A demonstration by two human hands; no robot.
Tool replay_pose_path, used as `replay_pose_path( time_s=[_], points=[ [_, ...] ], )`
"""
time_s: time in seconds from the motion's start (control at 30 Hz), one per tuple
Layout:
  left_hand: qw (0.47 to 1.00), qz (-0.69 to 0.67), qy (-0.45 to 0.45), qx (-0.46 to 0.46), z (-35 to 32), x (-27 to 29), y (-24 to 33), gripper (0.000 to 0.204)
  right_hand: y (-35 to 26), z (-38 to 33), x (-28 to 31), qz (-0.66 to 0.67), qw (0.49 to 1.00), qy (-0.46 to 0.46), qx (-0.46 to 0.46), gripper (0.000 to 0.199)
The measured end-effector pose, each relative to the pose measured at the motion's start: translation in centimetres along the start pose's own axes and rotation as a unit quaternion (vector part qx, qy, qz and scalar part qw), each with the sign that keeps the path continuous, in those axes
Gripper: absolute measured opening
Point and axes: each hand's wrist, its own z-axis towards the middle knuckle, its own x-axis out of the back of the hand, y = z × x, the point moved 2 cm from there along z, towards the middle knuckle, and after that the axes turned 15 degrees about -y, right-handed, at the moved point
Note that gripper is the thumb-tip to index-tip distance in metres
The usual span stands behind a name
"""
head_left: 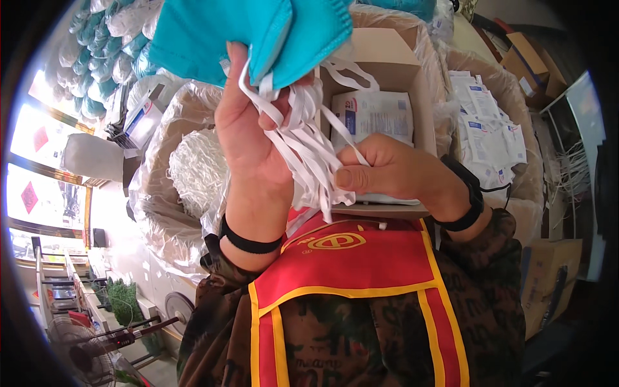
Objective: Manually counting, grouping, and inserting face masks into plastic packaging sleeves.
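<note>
Raised high and close to the face, the left hand (248,126) stands palm toward the wearer, its fingers folded over a teal face mask (258,32) and a tangle of white elastic straps (303,142); the grip is clamped on both, a black band round the wrist. Lower and to the right, the right hand (393,171) lies with its thumb tip pressed to the forefinger, pinching some of those straps where they hang down; a black watch sits on that wrist.

Teal and softly folded, the mask fills the far top of the view, its edge curling over the left thumb; the straps are flat, narrow and white, looped and trailing toward the red and yellow vest (348,271).

Just beyond the hands sits an open cardboard box (387,55) with white flat packets inside; to the left a plastic-lined bin (161,193) holds a heap of white straps; to the right another lined bin (522,129) is full of packets; the hands work in the tight gap between these and the chest.
</note>
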Motion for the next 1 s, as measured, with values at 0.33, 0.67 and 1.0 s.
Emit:
replay_pose_path(
  time_s=[0.33, 0.67, 1.0],
  points=[
    [0.999, 0.010, 0.026, -0.018, -0.1, 0.1, 0.3, 0.035, 1.3, -0.5, -1.0, 0.002, 0.999, -0.045, -0.007, 0.028],
    [0.999, -0.013, 0.028, -0.015, 0.1, 0.6, 0.0, 0.034, 0.7, -0.3, -1.5, 0.019, 0.995, -0.080, 0.051, 0.030],
    [1.000, -0.002, 0.014, -0.012, 0.2, 1.1, 0.3, 0.035, 0.0, -1.1, -1.2, -0.020, 0.998, -0.061, 0.017, 0.028]
  ],
)
